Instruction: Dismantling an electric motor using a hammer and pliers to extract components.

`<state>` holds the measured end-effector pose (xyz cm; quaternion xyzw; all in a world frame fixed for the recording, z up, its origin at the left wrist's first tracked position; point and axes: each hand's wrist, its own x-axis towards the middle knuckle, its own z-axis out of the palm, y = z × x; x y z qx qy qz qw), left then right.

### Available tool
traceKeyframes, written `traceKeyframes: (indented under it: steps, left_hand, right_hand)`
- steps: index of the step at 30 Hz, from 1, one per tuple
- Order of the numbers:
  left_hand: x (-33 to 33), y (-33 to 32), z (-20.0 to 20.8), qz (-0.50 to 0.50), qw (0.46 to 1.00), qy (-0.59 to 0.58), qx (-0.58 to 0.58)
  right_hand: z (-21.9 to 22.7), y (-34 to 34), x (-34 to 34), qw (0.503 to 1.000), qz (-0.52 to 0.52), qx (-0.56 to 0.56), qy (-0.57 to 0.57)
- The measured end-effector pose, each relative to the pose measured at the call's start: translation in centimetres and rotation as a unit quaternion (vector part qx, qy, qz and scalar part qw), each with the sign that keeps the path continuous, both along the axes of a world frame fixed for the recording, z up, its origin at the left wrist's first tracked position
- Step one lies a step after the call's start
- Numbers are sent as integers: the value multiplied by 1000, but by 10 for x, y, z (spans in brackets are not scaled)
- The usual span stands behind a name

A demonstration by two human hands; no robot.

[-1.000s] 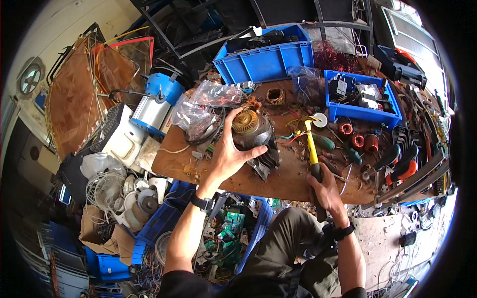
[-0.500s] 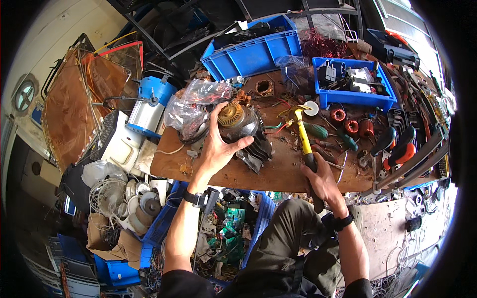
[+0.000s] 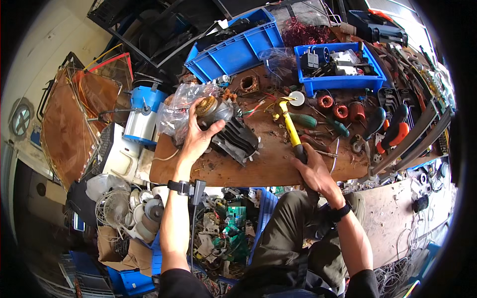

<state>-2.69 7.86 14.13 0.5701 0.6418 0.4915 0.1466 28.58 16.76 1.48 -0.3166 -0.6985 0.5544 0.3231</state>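
My left hand (image 3: 198, 140) is curled round a round metal motor part (image 3: 222, 113) with a brassy ribbed end, tilted over the left side of the bench. Against its lower right lies a black finned piece (image 3: 237, 141); whether the two are joined I cannot tell. In my right hand (image 3: 318, 171) is a hammer (image 3: 291, 130) with a yellow shaft and dark grip, fingers wrapped round the grip. Its head rests at or just over the bench, near a white disc (image 3: 297, 98) and a green-handled screwdriver (image 3: 303, 119).
Two blue crates (image 3: 233, 47) (image 3: 343, 82) of parts stand at the back. Copper coils (image 3: 341, 111), pliers and screwdrivers crowd the right side of the bench (image 3: 268, 166). Clear plastic bags (image 3: 174, 111) lie left of the motor part. Below, a bin holds circuit boards (image 3: 233, 223).
The motor part in my left hand has tipped and moved slightly left, and more of the black finned piece shows. My right hand keeps its hold on the hammer. The whole view has shifted.
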Motion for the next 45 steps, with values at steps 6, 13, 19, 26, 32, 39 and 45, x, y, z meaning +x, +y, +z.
traceKeyframes:
  steps: [6, 13, 19, 26, 32, 39, 45]
  left_hand:
    - [-10, 0, 3, 45, 999, 7, -12]
    - [-8, 1, 1, 52, 999, -9, -10]
    - [-1, -4, -2, 45, 998, 36, 20]
    - [17, -2, 2, 61, 996, 54, 29]
    - [36, -11, -6, 62, 993, 78, 60]
    - [61, -19, -2, 80, 992, 78, 60]
    - [49, -31, 6, 27, 995, 91, 40]
  right_hand:
    - [3, 2, 0, 999, 27, -31, -18]
    - [2, 2, -1, 1000, 15, -25, 11]
    - [3, 1, -3, 999, 23, -47, -15]
    - [3, -3, -2, 999, -21, 15, -25]
    - [12, -6, -5, 998, -11, 28, -50]
    - [-22, 4, -9, 1000, 0, 19, -15]
    - [-20, 2, -10, 999, 4, -32, -24]
